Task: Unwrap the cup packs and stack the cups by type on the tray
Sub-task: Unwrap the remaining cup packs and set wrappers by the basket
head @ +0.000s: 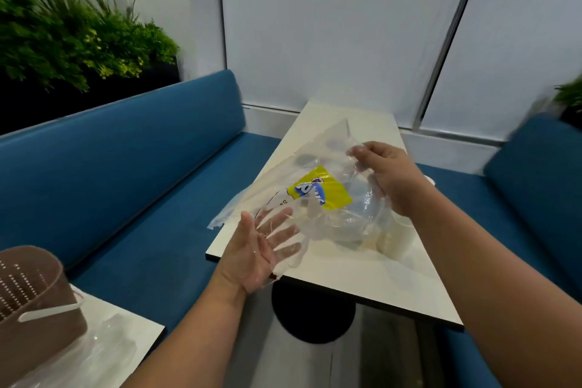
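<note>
A clear plastic cup wrapper [302, 179] with a yellow and blue label [321, 189] hangs in the air above the white table [356, 280]. My right hand [387, 176] pinches its upper right edge. My left hand [264, 246] is spread flat with its fingers inside or behind the wrapper's lower end. Under the wrapper a clear round plastic piece [349, 224] rests on the table, blurred by the film. A stack of pale cups [395, 239] lies on its side beside it, partly hidden by my right forearm.
Blue bench seats [126, 161] run along both sides of the table. A second white table at the lower left holds a brown perforated basket [34, 296] and more clear plastic [104, 346]. Plants [72, 38] stand behind the left bench.
</note>
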Motion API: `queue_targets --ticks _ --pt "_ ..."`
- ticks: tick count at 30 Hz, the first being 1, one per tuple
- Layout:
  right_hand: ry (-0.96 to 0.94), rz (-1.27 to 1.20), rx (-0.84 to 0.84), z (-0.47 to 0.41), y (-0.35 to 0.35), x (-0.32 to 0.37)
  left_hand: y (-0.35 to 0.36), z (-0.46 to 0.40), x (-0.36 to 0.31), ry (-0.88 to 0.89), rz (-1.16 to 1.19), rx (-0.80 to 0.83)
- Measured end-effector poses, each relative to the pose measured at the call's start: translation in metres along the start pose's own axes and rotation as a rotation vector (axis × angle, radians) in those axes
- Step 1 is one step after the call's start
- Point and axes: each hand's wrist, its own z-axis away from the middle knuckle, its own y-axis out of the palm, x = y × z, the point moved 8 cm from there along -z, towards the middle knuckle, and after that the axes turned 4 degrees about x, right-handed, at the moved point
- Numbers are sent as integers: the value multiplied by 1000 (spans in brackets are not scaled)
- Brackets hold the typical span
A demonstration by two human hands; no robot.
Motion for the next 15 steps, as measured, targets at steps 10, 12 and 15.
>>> queue_targets --ticks 10,12,15 --pt "174 -78 207 -3 13 -77 -35 35 -57 82 -358 -263" --pt "209 -178 320 0 25 -87 -36 45 -67 62 -398 -205" --pt "237 -244 440 8 45 -100 -46 63 -62 -103 -562 -120"
